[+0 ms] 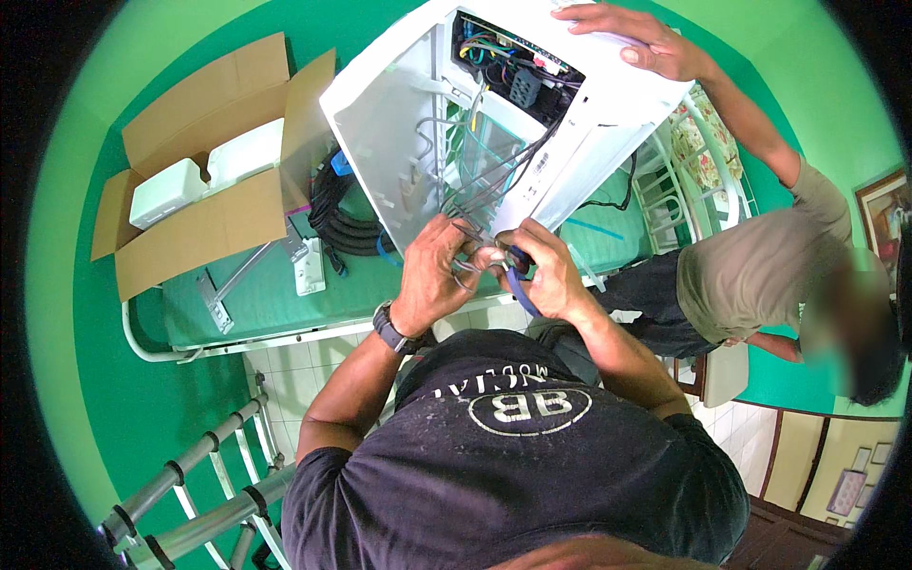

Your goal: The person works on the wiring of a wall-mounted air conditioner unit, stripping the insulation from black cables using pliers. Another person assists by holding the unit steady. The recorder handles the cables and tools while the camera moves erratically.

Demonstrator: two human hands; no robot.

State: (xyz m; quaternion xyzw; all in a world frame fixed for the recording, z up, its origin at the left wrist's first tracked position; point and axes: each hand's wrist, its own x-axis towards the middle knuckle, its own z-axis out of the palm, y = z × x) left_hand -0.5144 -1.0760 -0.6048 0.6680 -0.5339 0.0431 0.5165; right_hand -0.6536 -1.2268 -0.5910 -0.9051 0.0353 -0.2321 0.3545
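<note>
White unit [375, 123], open-sided: over middle of bed [366, 299]; co-worker's hand [638, 43] on top. Wires [472, 199]: trailing from unit toward bed's near edge. Left hand [435, 271]: grip closed, wires pinched between thumb and fingers. Right hand [554, 271]: grip closed round blue-handled tool [519, 288], beside wire ends; tool's opening cannot be told. Carton [214, 247], flaps open: bed's left end. Black coil [347, 228]: between carton and unit. Bracket [309, 269]: toward near edge.

White casing [600, 133], grey wires [472, 199], blue handle [520, 291], floral-patterned fabric [698, 138].
</note>
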